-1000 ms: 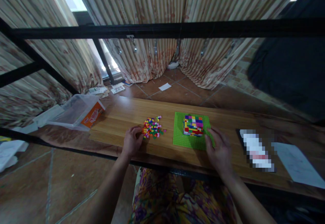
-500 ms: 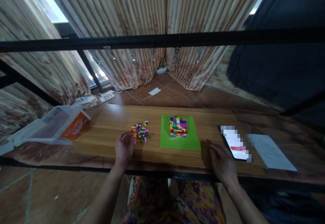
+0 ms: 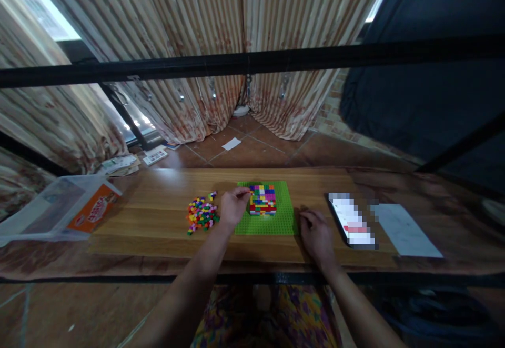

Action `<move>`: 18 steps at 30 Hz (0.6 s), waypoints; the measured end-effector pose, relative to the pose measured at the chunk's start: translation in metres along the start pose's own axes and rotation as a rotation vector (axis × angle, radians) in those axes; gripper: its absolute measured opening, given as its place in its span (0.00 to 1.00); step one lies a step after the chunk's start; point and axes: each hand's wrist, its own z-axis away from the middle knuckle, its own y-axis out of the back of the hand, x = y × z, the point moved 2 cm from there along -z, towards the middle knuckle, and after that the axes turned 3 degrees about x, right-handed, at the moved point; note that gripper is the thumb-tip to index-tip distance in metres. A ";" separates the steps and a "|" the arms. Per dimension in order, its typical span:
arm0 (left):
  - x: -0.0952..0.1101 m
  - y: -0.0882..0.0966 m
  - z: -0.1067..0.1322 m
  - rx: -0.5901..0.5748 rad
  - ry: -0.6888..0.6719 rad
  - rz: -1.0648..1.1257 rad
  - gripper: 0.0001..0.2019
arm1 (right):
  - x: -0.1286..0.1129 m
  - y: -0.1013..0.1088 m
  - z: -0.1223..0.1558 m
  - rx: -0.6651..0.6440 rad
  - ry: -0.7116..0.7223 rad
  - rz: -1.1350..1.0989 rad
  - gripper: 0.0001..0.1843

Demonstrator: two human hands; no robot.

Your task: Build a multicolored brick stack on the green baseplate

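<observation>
A block built of many-coloured toy bricks (image 3: 263, 200) stands on a green studded baseplate (image 3: 246, 227) at the middle of the board. At the block's upper left corner, my left hand (image 3: 233, 208) is closed in a pinch, with a speck of red-orange brick showing at its fingertips. Whether that brick touches the block is hard to see. My right hand (image 3: 319, 235) rests by the baseplate's right edge, its fingers curled in and nothing visible in them. To the left of my left hand lies a loose pile of small coloured bricks (image 3: 202, 214).
On the right are a phone (image 3: 349, 219) with a lit screen and a white sheet of paper (image 3: 408, 229). A clear plastic bin (image 3: 47, 200) with an orange label stands at the left. A black bar (image 3: 189, 68) crosses beyond the wooden board (image 3: 158, 216).
My left hand has moved right, from the brick pile to the block's upper left corner. My right hand has come nearer the baseplate. The whole view has shifted slightly.
</observation>
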 end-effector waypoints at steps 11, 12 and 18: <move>0.014 0.004 -0.008 -0.091 -0.103 -0.274 0.05 | 0.001 -0.002 0.002 -0.041 -0.068 -0.021 0.15; 0.016 0.004 -0.007 -0.100 -0.116 -0.293 0.05 | 0.000 -0.002 0.002 -0.043 -0.069 -0.026 0.15; 0.026 0.005 0.000 -0.112 -0.199 -0.362 0.07 | -0.002 -0.001 0.002 -0.038 -0.075 -0.023 0.15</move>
